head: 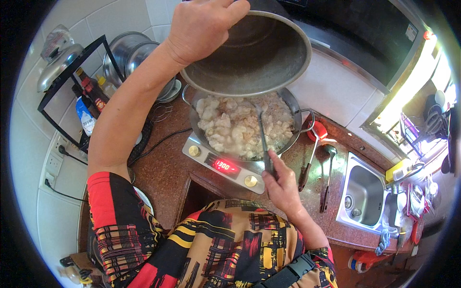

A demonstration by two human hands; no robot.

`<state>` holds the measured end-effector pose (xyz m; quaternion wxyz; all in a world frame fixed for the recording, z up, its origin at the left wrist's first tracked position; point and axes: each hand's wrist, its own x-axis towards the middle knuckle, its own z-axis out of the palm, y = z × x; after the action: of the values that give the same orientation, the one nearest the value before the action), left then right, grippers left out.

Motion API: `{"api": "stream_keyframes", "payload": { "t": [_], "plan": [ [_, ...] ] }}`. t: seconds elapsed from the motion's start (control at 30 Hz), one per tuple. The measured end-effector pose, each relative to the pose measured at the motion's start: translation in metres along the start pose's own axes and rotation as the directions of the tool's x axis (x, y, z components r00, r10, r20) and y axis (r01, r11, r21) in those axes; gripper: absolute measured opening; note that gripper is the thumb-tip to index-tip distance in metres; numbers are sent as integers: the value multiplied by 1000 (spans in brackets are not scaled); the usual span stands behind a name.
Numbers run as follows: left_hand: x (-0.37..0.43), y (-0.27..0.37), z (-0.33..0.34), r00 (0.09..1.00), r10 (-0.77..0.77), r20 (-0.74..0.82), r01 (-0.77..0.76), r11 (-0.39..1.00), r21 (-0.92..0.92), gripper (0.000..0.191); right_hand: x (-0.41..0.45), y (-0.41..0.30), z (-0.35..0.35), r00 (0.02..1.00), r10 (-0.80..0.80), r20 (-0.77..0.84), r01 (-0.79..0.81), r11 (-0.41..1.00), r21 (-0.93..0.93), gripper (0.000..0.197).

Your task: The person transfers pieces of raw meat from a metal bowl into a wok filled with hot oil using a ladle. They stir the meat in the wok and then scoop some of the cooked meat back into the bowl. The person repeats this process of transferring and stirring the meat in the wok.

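Observation:
My left hand (pixel 207 30) is raised at the top of the view, its fingers closed at the upper edge of a large domed metal lid or pot (pixel 252 61). Its hollow inside faces me, tilted above the wok; the exact grip is partly cut off. My right hand (pixel 282 181) grips the dark handle of a metal spatula (pixel 263 133), whose blade is down in the food. Pale, wet chunks of meat or fat (pixel 234 129) fill the two-handled wok (pixel 296 108), with bubbling liquid around them. The wok sits on an induction cooker (pixel 223 163) with lit red digits and two gold knobs.
Right of the wok lie a strainer or ladle with a dark handle (pixel 313 151), a red round object (pixel 317 131) and a black ladle (pixel 328 162). Farther right is a steel sink (pixel 363 190). On the left stand a black rack (pixel 72 68), sauce bottles (pixel 92 90) and metal lids (pixel 126 54).

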<state>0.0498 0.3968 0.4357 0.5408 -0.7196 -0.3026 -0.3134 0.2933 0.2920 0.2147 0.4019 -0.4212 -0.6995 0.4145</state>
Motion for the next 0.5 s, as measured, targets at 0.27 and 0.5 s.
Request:
{"api": "stream_keyframes", "payload": {
  "t": [0.27, 0.5],
  "plan": [
    [-3, 1, -8, 1000, -4, 23, 4, 1000, 0, 15, -4, 10, -7, 996, -90, 15, 91, 992, -82, 53],
    [-16, -5, 4, 999, 26, 30, -29, 995, 94, 22, 0, 0, -10, 999, -40, 26, 45, 981, -187, 51]
  ]
}}
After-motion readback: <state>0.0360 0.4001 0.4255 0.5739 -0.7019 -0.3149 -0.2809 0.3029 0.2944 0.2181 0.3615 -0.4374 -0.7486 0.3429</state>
